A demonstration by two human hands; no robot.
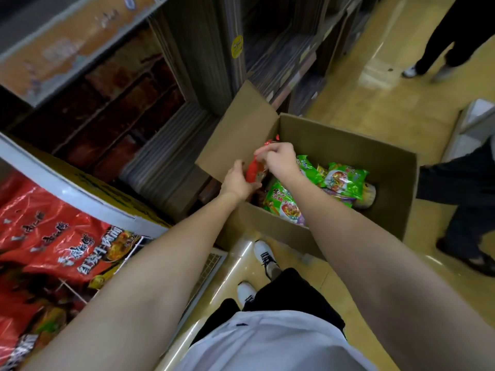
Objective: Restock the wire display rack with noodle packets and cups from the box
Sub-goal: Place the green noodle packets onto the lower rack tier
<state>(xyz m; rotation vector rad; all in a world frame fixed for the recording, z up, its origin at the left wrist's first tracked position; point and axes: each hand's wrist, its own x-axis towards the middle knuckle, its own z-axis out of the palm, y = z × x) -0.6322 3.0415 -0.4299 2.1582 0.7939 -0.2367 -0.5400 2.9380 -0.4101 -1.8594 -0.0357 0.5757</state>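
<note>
- Near left: wire display rack (211, 266) holding large red noodle packs (61, 242); Chinese print on them, partly blurred.
- Both bare arms reach forward and down over the cardboard box (321, 145) on the floor.
- Left hand (237, 180) cups the lower end of a red packet (253, 170), fingers curled.
- Right hand (278, 158) pinches the same packet's top edge.
- Deeper in the box: green noodle packets (345, 179), lettering too small to read.
- Beyond, a yellow round sticker (237, 46) on the shelving, unreadable.
</note>
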